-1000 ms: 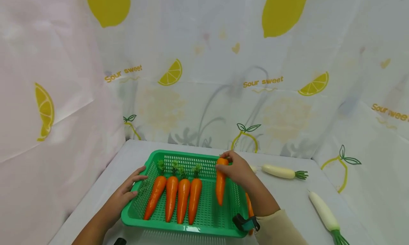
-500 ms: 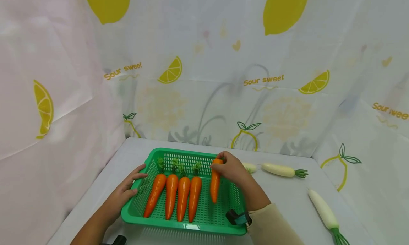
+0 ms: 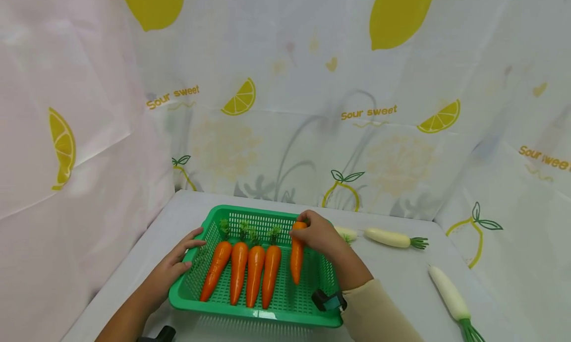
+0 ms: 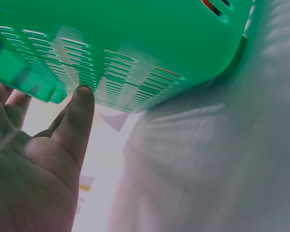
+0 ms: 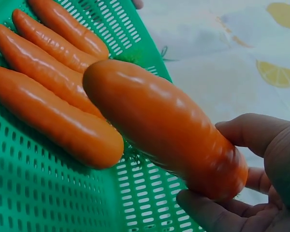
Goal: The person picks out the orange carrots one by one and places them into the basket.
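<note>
In the head view, my right hand (image 3: 317, 233) holds a carrot (image 3: 297, 257) by its thick top end, over the right part of a green basket (image 3: 254, 315). Its narrow tip hangs down inside the walls. The right wrist view shows thumb and fingers on both sides of this carrot (image 5: 159, 121); its leafy top is mostly hidden. To its left, several more carrots (image 3: 255, 277) lie side by side, green tops toward the far wall. My left hand (image 3: 171, 270) rests on the basket's left rim with fairly straight fingers, thumb near the outer wall (image 4: 135, 29).
White radishes with green tops lie on the white table right of the basket: one radish (image 3: 388, 238) at the back, another radish (image 3: 450, 292) nearer the front. A third radish (image 3: 346, 233) is partly behind my right forearm. Lemon-printed cloth (image 3: 285, 134) encloses the table.
My right hand has moved left with the carrot, toward the row in the basket. An orange carrot seen earlier beside the basket's right side is now out of sight. The left hand stays put.
</note>
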A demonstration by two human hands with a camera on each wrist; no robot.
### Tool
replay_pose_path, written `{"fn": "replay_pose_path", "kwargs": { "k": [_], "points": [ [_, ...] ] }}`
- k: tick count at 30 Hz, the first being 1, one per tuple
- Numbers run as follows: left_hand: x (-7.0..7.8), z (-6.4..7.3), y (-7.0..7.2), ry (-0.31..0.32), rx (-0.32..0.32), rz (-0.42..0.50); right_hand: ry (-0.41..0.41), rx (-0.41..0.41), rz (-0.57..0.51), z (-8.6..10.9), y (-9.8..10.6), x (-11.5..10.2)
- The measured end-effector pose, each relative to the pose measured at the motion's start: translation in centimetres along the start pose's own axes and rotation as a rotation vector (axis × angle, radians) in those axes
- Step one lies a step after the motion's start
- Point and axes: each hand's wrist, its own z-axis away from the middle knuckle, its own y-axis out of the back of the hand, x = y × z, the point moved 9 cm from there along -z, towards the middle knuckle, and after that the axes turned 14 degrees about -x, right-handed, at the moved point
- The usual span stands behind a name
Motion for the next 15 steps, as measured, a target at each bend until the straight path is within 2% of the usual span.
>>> {"fn": "replay_pose_path", "kwargs": {
  "k": [9,15],
  "points": [
    [-0.1,0.0,0.0,-0.007,-0.004,0.000,-0.076,-0.075,0.080,-0.7,-1.7,-0.3],
    [-0.1,0.2,0.0,-0.001,0.002,-0.008,-0.066,-0.074,0.112,-1.0,-2.4,-0.8]
  ]
}}
